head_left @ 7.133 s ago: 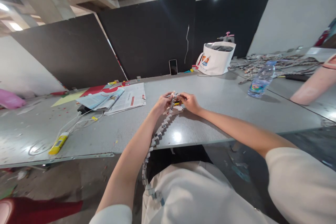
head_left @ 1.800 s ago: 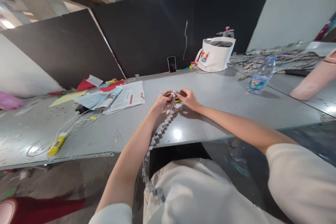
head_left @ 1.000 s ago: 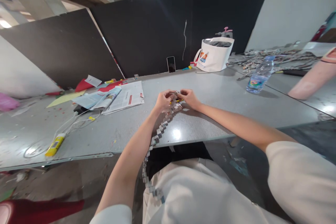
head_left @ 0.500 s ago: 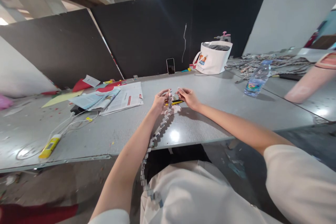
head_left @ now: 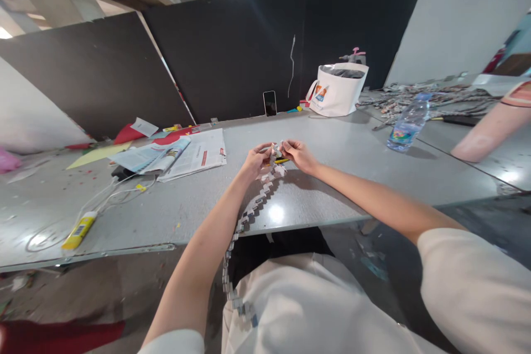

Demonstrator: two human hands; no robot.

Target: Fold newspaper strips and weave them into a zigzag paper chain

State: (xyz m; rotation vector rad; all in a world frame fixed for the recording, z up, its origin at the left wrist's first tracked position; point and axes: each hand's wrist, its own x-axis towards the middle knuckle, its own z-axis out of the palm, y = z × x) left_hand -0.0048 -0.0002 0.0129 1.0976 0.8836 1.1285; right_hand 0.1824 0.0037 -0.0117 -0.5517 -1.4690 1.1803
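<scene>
A long zigzag chain of folded paper pieces runs from my hands over the table's front edge and down onto my lap. My left hand is closed on the chain's upper end. Close beside it, my right hand pinches a small folded paper piece against that end; the exact contact is too small to make out. Below the fingers, a yellow and black tool, partly hidden, lies by some loose folded paper pieces on the table.
Newspapers lie to the left, with a yellow glue stick and white cables nearer me. A phone leans on the black partition. To the right are a white bag, a water bottle, a pink tumbler and paper strips.
My left hand has moved slightly right with the chain's upper end, bringing it against the piece in my right hand. The right hand has hardly moved.
</scene>
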